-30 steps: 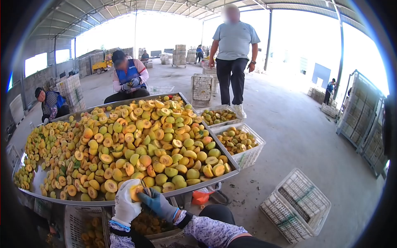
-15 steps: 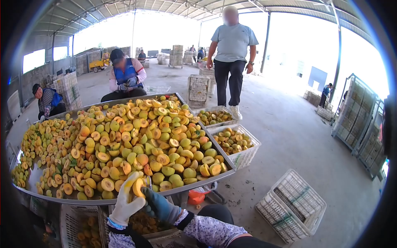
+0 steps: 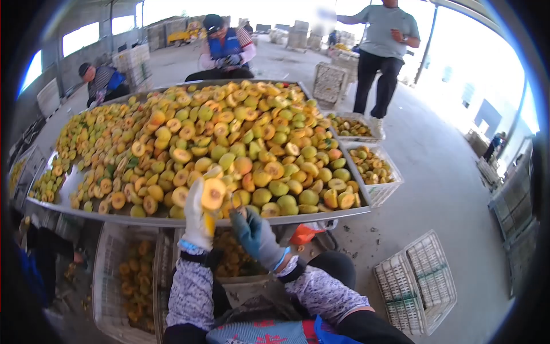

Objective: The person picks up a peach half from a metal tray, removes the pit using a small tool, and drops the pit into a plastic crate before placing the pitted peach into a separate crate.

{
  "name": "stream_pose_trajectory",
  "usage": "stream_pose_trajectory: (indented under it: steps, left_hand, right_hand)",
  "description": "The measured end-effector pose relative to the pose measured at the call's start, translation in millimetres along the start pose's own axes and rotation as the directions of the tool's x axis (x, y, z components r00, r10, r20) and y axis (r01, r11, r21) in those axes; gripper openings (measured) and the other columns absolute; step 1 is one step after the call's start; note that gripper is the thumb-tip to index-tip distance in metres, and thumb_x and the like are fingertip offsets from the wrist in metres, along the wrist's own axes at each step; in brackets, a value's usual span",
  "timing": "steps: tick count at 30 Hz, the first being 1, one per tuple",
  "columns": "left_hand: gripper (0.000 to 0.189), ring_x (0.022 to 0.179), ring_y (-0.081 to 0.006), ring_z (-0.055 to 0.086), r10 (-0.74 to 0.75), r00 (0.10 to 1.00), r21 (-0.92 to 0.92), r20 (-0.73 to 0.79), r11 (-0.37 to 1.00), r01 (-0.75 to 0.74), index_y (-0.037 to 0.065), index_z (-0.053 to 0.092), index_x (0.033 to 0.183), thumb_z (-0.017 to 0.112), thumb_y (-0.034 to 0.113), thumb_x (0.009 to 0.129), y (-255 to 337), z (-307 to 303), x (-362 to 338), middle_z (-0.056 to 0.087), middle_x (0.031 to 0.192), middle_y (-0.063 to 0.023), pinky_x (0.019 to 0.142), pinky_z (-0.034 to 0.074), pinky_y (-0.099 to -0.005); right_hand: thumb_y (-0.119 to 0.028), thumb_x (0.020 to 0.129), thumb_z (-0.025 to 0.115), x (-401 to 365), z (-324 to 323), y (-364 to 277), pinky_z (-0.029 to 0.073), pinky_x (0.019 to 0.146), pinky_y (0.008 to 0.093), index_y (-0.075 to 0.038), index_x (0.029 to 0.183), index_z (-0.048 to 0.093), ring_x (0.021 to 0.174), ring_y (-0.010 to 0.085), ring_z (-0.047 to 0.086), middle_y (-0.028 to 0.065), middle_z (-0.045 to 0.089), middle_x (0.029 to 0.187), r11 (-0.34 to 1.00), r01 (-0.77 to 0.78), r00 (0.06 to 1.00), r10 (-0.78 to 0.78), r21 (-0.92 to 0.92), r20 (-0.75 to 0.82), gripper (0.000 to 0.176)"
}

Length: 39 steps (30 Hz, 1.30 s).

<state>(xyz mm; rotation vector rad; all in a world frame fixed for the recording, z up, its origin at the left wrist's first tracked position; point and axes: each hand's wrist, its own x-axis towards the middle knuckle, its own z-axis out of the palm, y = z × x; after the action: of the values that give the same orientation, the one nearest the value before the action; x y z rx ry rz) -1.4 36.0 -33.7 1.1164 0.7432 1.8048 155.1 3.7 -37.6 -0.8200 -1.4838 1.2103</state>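
My left hand point(image 3: 196, 223), in a white glove, grips a halved yellow peach point(image 3: 213, 193); its cut face with the pit hollow is toward me. Just right of it, my right hand point(image 3: 258, 236), in a grey-blue glove, is closed on a small thin metal tool point(image 3: 232, 200), whose kind is too small to make out. Both hands are at the near rim of a wide metal tray table point(image 3: 298, 218). A heap of peach halves and whole-looking peaches point(image 3: 229, 137) covers much of it.
Crates of fruit stand below the tray, including a white crate point(image 3: 103, 275), and another crate point(image 3: 389, 189) at its right. A white slatted crate point(image 3: 417, 281) lies on the floor at right. One person point(image 3: 226, 49) sits across the tray; another person point(image 3: 385, 51) stands behind.
My view has tilted down and turned left. The peach half has moved away from the right hand's tool and now faces me; the hands are slightly farther apart.
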Motion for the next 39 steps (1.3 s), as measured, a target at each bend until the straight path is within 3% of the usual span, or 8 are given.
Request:
stream_pose_trajectory:
  steps: [1,4,10,23,27,32,36,39]
  left_hand:
    - [0.05,0.115,-0.0218,0.062,0.081,0.997,0.095,0.012,0.992,-0.082,-0.002,0.052,0.139,0.045,0.037,0.107,-7,-4,2,0.06,0.129,-0.015,0.094,0.055,-0.0353]
    - [0.056,0.09,-0.0241,0.069,-0.242,0.97,-0.29,0.018,0.927,0.237,-0.005,0.055,0.131,0.038,0.043,0.109,16,17,-4,0.069,0.11,-0.0176,0.083,0.058,-0.0325]
    - [0.058,0.097,-0.0255,0.069,-0.321,0.947,-0.318,0.022,0.896,0.311,-0.004,0.057,0.13,0.037,0.046,0.108,1,18,-7,0.069,0.112,-0.0167,0.085,0.059,-0.0367]
    - [0.05,0.092,-0.0189,0.069,-0.018,0.981,-0.089,-0.193,0.996,0.0,-0.005,0.061,0.117,0.04,0.04,0.109,6,48,-22,0.071,0.108,-0.0135,0.079,0.058,-0.0312]
    - [0.051,0.086,-0.0187,0.07,-0.147,0.979,-0.032,-0.141,0.989,0.144,-0.006,0.064,0.114,0.041,0.04,0.108,7,38,-21,0.072,0.102,-0.0125,0.076,0.057,-0.0298]
    - [0.043,0.089,-0.0132,0.069,-0.31,0.951,0.04,-0.006,0.95,0.31,-0.003,0.069,0.11,0.048,0.035,0.107,10,27,-13,0.072,0.102,-0.0089,0.071,0.056,-0.0254]
    - [0.043,0.088,-0.0117,0.068,-0.066,0.994,-0.072,-0.091,0.996,0.059,-0.002,0.066,0.118,0.049,0.036,0.107,21,55,-19,0.071,0.107,-0.0087,0.073,0.054,-0.0242]
    - [0.049,0.086,-0.0131,0.068,-0.012,0.995,-0.024,-0.101,1.0,0.01,-0.002,0.068,0.117,0.047,0.041,0.107,3,49,-20,0.073,0.104,-0.0099,0.073,0.054,-0.0253]
  right_hand:
    - [-0.026,0.103,0.058,0,-2,-9,0.049,0.061,0.0364,0.001,0.103,0.061,0.07,0.0246,0.064,0.0134,0.067,0.08,0.98,0.059,0.998,-0.055,-0.192,0.029,0.027]
    - [-0.03,0.099,0.062,2,-1,-13,0.048,0.057,0.0497,0.0,0.101,0.061,0.075,0.0464,0.064,0.0276,0.064,0.079,0.883,0.145,0.989,-0.113,-0.447,0.099,0.03]
    - [-0.025,0.099,0.064,6,5,-5,0.048,0.056,0.0469,-0.001,0.101,0.065,0.072,0.0454,0.065,0.0246,0.066,0.078,0.828,0.174,0.984,-0.164,-0.533,0.066,0.025]
    - [-0.026,0.098,0.064,0,7,6,0.051,0.061,0.0488,-0.002,0.105,0.065,0.078,0.0465,0.066,0.026,0.067,0.081,0.837,0.078,0.997,-0.055,-0.542,0.058,0.025]
    - [-0.024,0.098,0.063,-2,3,8,0.051,0.063,0.0485,-0.001,0.106,0.065,0.081,0.0474,0.066,0.0267,0.067,0.082,0.837,0.095,0.995,-0.056,-0.539,0.089,0.024]
    - [-0.025,0.103,0.057,-6,1,18,0.051,0.063,0.0415,-0.001,0.106,0.064,0.069,0.0326,0.066,0.0187,0.069,0.08,0.898,0.051,0.995,-0.009,-0.437,0.098,0.025]
    - [-0.028,0.107,0.05,-3,13,32,0.046,0.058,0.031,-0.002,0.103,0.063,0.064,0.0124,0.054,-0.0001,0.062,0.076,1.0,0.005,1.0,-0.004,-0.012,0.017,0.03]
    - [-0.031,0.108,0.048,-8,14,0,0.043,0.056,0.0271,-0.003,0.102,0.064,0.065,0.007,0.049,-0.0076,0.054,0.073,0.945,-0.279,0.958,0.261,0.168,0.121,0.032]
